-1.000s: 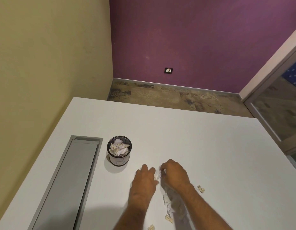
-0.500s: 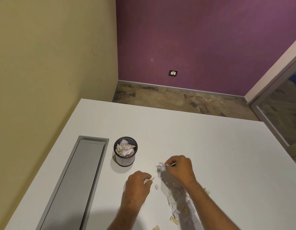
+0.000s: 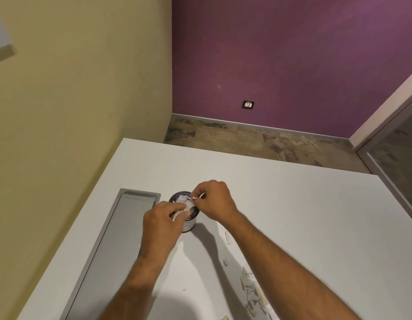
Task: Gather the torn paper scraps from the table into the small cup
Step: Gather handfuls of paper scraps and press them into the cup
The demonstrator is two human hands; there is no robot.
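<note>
A small dark cup (image 3: 190,224) with a pale label stands on the white table (image 3: 292,204), holding white scraps. Both my hands hover right over its mouth. My left hand (image 3: 162,221) pinches a few paper scraps (image 3: 185,207) at the cup's near left rim. My right hand (image 3: 215,200) pinches thin scraps at the right rim. A loose pile of torn paper (image 3: 253,294) lies near the table's front, beside my right forearm. Small single scraps (image 3: 227,237) lie between the pile and the cup.
A long grey recessed cable tray (image 3: 112,245) runs along the table's left side, just left of the cup. A yellow wall stands to the left, and the table's far edge borders the floor. A glass door frame (image 3: 389,172) is at right.
Both hands rose from the table in front of me and moved up-left to the cup, carrying pinched scraps. The view shifted, so the cup sits more central.
</note>
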